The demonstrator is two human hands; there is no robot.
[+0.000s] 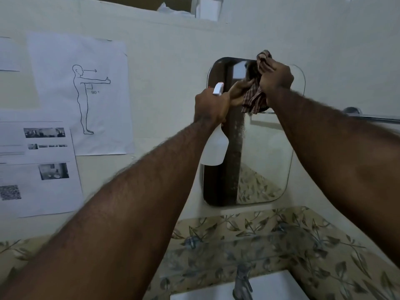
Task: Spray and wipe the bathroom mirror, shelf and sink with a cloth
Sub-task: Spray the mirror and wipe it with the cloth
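Cloth (254, 95): red-brown and white check. Spray bottle (214, 151): translucent white, white trigger head at 12 o'clock. Wall (164, 50): cream. Tile band (303, 252) at 6 o'clock of mirror (266, 161): beige with grey-green leaf-and-vine pattern. Sink (279, 286): white. Tap (242, 282): silver. Sheets (54, 135) at 9 o'clock: white, black print.

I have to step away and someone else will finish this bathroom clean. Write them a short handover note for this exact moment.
Left hand: gripping the white spray bottle in front of the mirror.
Right hand: pressing the checked cloth against the mirror's top edge.
Done: wiping has started on the mirror's upper part; whether it was sprayed cannot be told.
Left: the rest of the mirror, the glass shelf below it, then the sink with its tap.
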